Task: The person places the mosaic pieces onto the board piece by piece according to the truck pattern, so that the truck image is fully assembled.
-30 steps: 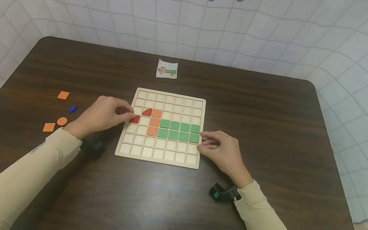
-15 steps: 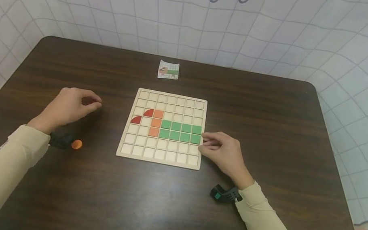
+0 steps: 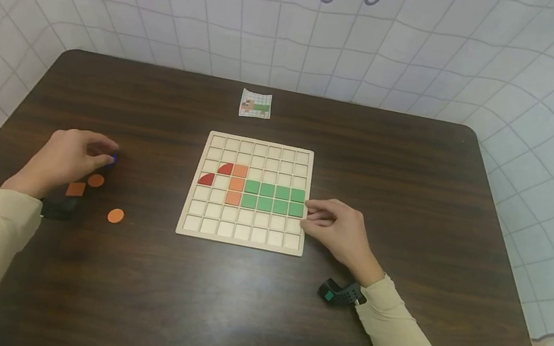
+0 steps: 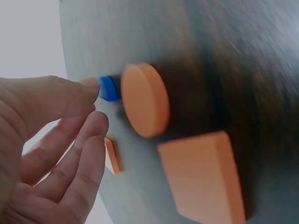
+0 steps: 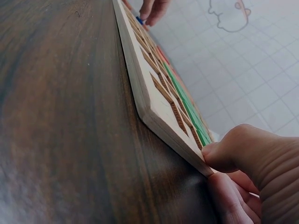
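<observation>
My left hand [image 3: 69,158] is at the left of the table, its thumb tip right at a small blue tile [image 4: 108,88]. Index finger and thumb stand apart around that tile in the head view. Close by lie an orange disc [image 4: 145,100] and an orange square tile [image 4: 201,175]. My right hand [image 3: 336,227] pinches the right edge of a wooden grid board [image 3: 239,245], thumb on top and fingers against the side. Set in the board are green squares [image 3: 274,198], a column of orange squares [image 3: 236,184] and two red quarter-circle tiles [image 3: 206,179].
A second orange disc [image 3: 116,216] lies between the left wrist and the board. Behind the board is a small picture card [image 3: 255,105] showing a coloured grid pattern. A grid-patterned cloth [image 3: 301,35] rises behind the dark wooden table [image 3: 395,163].
My left hand has let go of the red tile at the board's left edge and moved left to the blue tile. The second orange disc has come into view. My right hand stays at the board.
</observation>
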The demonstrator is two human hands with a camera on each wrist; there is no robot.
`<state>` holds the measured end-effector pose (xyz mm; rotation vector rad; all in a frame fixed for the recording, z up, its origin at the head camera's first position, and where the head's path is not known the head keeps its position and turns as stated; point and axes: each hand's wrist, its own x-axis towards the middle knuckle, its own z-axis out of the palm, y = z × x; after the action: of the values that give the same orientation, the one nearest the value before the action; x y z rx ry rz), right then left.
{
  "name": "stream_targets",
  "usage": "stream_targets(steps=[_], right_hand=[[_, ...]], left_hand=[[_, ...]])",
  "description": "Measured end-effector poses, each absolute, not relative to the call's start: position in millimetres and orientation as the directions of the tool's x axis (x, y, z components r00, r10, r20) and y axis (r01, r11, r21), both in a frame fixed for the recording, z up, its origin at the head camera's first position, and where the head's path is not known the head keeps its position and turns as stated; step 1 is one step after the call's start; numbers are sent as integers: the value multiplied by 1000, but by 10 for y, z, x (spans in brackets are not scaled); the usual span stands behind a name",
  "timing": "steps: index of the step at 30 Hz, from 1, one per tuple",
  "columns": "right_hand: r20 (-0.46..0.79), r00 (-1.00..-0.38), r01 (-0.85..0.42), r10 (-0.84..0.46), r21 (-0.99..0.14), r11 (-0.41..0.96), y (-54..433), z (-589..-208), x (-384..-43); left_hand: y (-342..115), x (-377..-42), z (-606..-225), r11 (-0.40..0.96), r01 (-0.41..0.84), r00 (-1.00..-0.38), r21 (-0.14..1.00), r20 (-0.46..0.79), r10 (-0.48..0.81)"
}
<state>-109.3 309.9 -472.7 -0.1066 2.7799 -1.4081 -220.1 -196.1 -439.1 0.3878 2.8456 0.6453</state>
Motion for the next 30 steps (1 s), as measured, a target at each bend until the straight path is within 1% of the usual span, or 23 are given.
stream_targets(steps=[6, 10, 16, 26, 30], right_hand=[[1, -998, -40, -66, -805, 592, 3107, -4735, -1095], [-4, -998, -38, -69, -805, 592, 3107, -4735, -1099], [4, -997, -46, -72, -803, 595, 3105, -4738, -1105], [9, -997, -51, -74, -804, 592, 3096, -4733, -1094], [11, -997, -50, -70, -806, 590, 3092, -4727, -1091]], left_hand=[[-2004, -2218, -4425, 864, 216, -945, 454, -124, 302], [-2006, -2227, -4423, 867, 208, -941, 454, -148, 303], [-2002, -2247, -4429, 872, 234, -920, 430, -193, 342], [-1967, -2294, -4414, 874, 291, -899, 389, -201, 389], [-1955, -2310, -4392, 876, 285, -896, 388, -217, 387]])
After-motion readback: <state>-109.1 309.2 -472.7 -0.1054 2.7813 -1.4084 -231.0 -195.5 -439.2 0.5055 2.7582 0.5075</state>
